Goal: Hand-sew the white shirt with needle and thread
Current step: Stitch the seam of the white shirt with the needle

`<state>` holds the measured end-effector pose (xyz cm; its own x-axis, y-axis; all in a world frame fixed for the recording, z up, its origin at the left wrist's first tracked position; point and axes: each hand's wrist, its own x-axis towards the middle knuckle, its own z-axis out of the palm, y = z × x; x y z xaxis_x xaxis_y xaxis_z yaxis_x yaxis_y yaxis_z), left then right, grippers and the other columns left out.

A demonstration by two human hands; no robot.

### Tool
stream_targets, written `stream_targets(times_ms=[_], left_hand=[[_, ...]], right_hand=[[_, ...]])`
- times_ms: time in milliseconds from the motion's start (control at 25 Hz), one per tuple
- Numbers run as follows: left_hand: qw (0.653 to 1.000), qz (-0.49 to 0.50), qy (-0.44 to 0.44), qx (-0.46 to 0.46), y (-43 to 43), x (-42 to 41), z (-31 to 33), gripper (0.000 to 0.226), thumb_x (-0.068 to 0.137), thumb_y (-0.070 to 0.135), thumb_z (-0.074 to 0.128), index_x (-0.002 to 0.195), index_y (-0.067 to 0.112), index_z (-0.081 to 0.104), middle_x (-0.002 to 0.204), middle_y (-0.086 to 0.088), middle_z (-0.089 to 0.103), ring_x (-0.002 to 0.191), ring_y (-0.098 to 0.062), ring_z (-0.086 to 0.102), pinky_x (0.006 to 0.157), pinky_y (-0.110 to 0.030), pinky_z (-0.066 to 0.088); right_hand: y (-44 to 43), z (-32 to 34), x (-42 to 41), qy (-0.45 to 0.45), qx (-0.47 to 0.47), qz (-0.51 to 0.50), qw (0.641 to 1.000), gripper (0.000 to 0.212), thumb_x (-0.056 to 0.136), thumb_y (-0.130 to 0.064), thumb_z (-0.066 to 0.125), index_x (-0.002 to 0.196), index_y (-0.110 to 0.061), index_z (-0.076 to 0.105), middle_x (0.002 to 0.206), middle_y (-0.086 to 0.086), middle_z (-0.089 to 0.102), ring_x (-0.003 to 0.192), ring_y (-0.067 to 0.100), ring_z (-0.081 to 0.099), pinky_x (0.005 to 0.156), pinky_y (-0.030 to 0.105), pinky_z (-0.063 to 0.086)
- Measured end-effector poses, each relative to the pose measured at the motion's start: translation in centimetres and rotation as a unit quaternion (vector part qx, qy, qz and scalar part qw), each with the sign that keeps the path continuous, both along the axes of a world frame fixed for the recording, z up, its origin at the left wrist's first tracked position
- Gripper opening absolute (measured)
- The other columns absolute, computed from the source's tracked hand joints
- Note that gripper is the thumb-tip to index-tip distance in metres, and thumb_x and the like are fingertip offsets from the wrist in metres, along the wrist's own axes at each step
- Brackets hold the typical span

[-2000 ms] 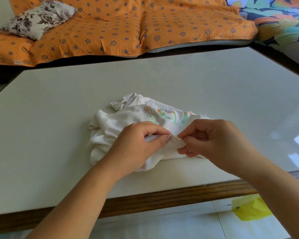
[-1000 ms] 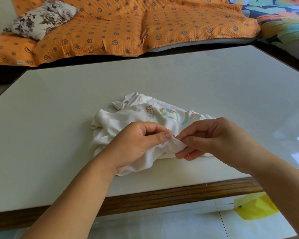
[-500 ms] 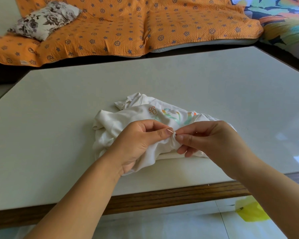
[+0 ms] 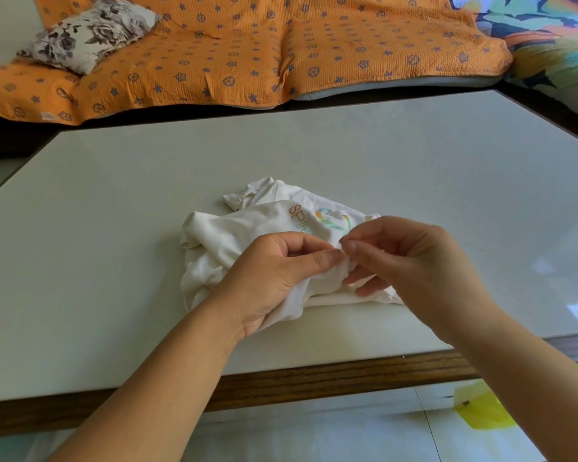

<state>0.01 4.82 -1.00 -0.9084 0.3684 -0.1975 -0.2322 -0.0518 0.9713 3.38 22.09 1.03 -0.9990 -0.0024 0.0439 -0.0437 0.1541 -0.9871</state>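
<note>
A crumpled white shirt point(image 4: 234, 235) with an orange and green print lies on the white table point(image 4: 114, 228), near its front edge. My left hand point(image 4: 274, 278) grips a bunched fold of the shirt between thumb and fingers. My right hand point(image 4: 411, 258) sits just right of it, thumb and forefinger pinched together at the same fold where the two hands meet. The needle and the thread are too small to make out in this view.
The table's wooden front edge point(image 4: 314, 381) runs below my wrists. Behind the table stands a sofa under an orange patterned cover point(image 4: 247, 51) with a floral cushion point(image 4: 90, 31). A yellow bag point(image 4: 481, 411) lies on the floor at the lower right.
Both hands have stayed on the same fold of the shirt. My right hand has risen a little at the pinch point, and the fold has bunched more tightly between the hands.
</note>
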Motion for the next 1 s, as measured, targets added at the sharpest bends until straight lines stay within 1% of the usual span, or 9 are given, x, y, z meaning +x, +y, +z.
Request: stream_targets(times_ms=[120,280,440,520,600,720,840,920,1000], left_hand=[[1.000,-0.003,-0.013,-0.001,-0.2,0.1,0.3,0.019,0.069,0.025,0.074,0.084,0.014,0.076,0.091,-0.005,0.076,0.091,-0.013,0.070,0.084,-0.020,0.053],[0.999,-0.029,-0.017,-0.038,-0.7,0.1,0.7,0.015,0.069,0.023,0.076,0.082,0.016,0.078,0.089,0.000,0.076,0.092,-0.008,0.070,0.084,-0.016,0.050],[0.994,-0.034,0.011,-0.099,-0.9,0.1,0.9,0.007,0.078,0.016,0.075,0.084,0.019,0.078,0.088,0.004,0.077,0.088,-0.001,0.069,0.079,-0.008,0.048],[0.993,-0.031,0.017,-0.108,-1.0,0.1,0.9,0.007,0.076,0.019,0.075,0.082,0.022,0.079,0.090,0.005,0.077,0.090,0.000,0.069,0.082,-0.010,0.048],[0.993,-0.031,0.020,-0.113,-1.0,0.1,1.0,0.008,0.076,0.020,0.075,0.081,0.024,0.079,0.093,0.005,0.078,0.094,-0.001,0.069,0.086,-0.013,0.047],[0.993,-0.032,0.023,-0.113,-1.1,0.1,1.0,0.010,0.079,0.016,0.075,0.080,0.024,0.080,0.093,0.006,0.078,0.094,-0.001,0.070,0.085,-0.013,0.047],[0.993,-0.035,0.026,-0.107,-1.0,0.1,1.1,0.010,0.071,0.024,0.076,0.080,0.024,0.080,0.092,0.005,0.078,0.093,-0.001,0.070,0.083,-0.012,0.048],[0.994,-0.036,0.029,-0.102,-1.1,0.1,1.1,0.016,0.065,0.029,0.075,0.079,0.025,0.080,0.093,0.005,0.078,0.093,-0.002,0.070,0.081,-0.011,0.049],[0.994,-0.038,0.033,-0.101,-1.1,0.1,1.1,0.018,0.063,0.031,0.074,0.080,0.025,0.080,0.094,0.004,0.078,0.095,-0.003,0.070,0.081,-0.010,0.049]], right_hand=[[1.1,0.7,-0.9,0.012,-0.022,-0.060,0.998,0.008,0.093,-0.015,0.060,0.086,-0.012,0.062,0.084,0.006,0.075,0.053,0.023,0.066,0.042,0.026,0.046],[2.4,1.2,-2.1,-0.082,-0.255,-0.035,0.963,0.012,0.100,-0.013,0.046,0.089,-0.013,0.051,0.077,0.010,0.071,0.051,0.018,0.062,0.042,0.021,0.047],[3.3,1.2,-3.0,-0.102,-0.416,-0.021,0.903,0.019,0.100,-0.009,0.041,0.086,-0.012,0.053,0.066,0.007,0.061,0.077,0.024,0.073,0.067,0.030,0.060],[4.0,1.3,-3.4,-0.058,-0.418,-0.041,0.906,0.021,0.101,-0.009,0.039,0.087,-0.013,0.053,0.065,0.007,0.062,0.093,0.030,0.072,0.081,0.040,0.059],[4.6,1.4,-3.7,0.003,-0.350,-0.105,0.931,0.018,0.102,-0.011,0.040,0.090,-0.017,0.052,0.064,0.004,0.064,0.101,0.030,0.070,0.092,0.047,0.054],[5.1,1.4,-3.7,0.076,-0.173,-0.192,0.963,0.014,0.100,-0.018,0.050,0.089,-0.024,0.055,0.062,-0.003,0.068,0.097,0.024,0.071,0.099,0.046,0.050],[4.8,1.0,-3.3,0.107,0.067,-0.163,0.978,0.012,0.097,-0.020,0.056,0.091,-0.029,0.062,0.061,-0.005,0.068,0.071,0.017,0.071,0.082,0.041,0.058],[4.2,0.8,-2.8,0.114,0.192,-0.084,0.971,0.018,0.096,-0.019,0.054,0.104,-0.035,0.060,0.064,-0.007,0.064,0.054,0.008,0.061,0.064,0.027,0.055],[3.3,0.9,-2.1,0.132,0.296,-0.004,0.946,0.031,0.097,-0.017,0.047,0.109,-0.043,0.058,0.070,-0.017,0.061,0.061,0.002,0.057,0.060,0.013,0.045]])
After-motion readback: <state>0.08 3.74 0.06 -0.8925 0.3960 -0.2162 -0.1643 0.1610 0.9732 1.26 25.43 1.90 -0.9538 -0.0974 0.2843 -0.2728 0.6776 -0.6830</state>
